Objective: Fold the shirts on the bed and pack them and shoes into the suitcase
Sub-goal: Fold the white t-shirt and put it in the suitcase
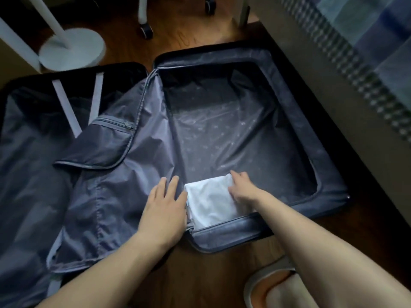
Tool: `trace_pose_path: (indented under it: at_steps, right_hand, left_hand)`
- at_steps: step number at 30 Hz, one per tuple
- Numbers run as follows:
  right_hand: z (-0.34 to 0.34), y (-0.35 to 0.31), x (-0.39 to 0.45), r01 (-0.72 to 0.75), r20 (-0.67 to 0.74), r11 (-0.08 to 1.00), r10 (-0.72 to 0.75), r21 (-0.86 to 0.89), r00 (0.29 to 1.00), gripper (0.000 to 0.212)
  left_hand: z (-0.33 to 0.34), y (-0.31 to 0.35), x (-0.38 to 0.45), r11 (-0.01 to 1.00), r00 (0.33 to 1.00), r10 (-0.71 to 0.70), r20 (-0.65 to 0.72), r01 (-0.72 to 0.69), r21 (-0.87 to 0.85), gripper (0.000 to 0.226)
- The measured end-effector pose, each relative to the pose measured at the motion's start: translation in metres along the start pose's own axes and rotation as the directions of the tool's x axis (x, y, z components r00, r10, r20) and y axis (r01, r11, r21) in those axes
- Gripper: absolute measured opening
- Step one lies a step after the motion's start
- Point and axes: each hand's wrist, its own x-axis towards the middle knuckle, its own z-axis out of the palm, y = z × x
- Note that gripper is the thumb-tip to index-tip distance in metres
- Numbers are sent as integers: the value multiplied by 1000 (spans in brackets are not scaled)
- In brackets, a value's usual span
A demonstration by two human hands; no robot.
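An open dark grey suitcase (295,101) lies flat on the wooden floor. A folded white shirt (209,201) sits in the near left corner of its right half. My left hand (165,207) rests flat, fingers straight, on the grey lining flap (124,174) beside the shirt's left edge. My right hand (243,187) presses on the shirt's right side with fingers spread over the far edge. The rest of that half holds only its shiny lining. No shoes are inside the suitcase.
The bed (355,70) with a blue checked cover runs along the right. A white round stand base (72,50) and chair castors (146,32) stand beyond the suitcase. A slipper (273,285) shows at the bottom right. The left half has white straps (64,103).
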Motion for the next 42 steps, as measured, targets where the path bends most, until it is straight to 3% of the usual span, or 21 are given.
trace_pose_path:
  at_steps: [4, 8, 11, 16, 19, 22, 25, 29, 34, 36, 39, 42]
  right_hand:
    - [10, -19, -12, 26, 16, 996, -24, -81, 1000, 71]
    - [-36, -32, -72, -15, -95, 968, -10, -252, 995, 71]
    - [-102, -44, -151, 62, -193, 960, -118, -273, 974, 66]
    - [-230, -39, -348, 131, -420, 913, -300, -385, 856, 56]
    - [-283, -17, -472, 57, -524, 888, -320, -457, 789, 41]
    - [-314, 21, -561, -61, -560, 874, -253, -481, 789, 37]
    - [-334, 64, -598, -137, -640, 905, -170, -402, 749, 41]
    - [-347, 114, -591, -135, -704, 939, -138, -317, 697, 41]
    - [-384, 147, -541, -109, -790, 979, -71, -173, 610, 40]
    - [-416, 143, -522, -69, -811, 984, -94, -164, 578, 40]
    - [-456, 138, -498, -25, -834, 985, -130, -170, 537, 37]
    - [-470, 140, -489, 13, -835, 996, -81, -88, 545, 35]
  left_hand:
    - [-17, -2, -13, 1000, 998, 2, 64, -2, -6, 60]
    - [-73, 9, -29, 998, 995, -11, 97, 17, -66, 55]
    - [-140, 27, -37, 993, 1000, 3, 10, -2, -119, 43]
    - [-288, 94, -65, 930, 981, 42, -188, -108, -352, 52]
    - [-366, 151, -107, 848, 935, 112, -336, -266, -459, 34]
    - [-416, 204, -148, 795, 897, 174, -407, -372, -479, 19]
    - [-441, 241, -160, 796, 867, 240, -437, -433, -423, 18]
    - [-433, 280, -141, 831, 837, 336, -431, -479, -284, 28]
    - [-447, 315, -43, 875, 737, 410, -538, -484, 4, 24]
    - [-477, 330, 10, 890, 694, 403, -597, -449, 78, 36]
    - [-521, 347, 92, 859, 701, 511, -498, -398, 322, 56]
    - [-540, 352, 133, 779, 680, 600, -422, -376, 502, 28]
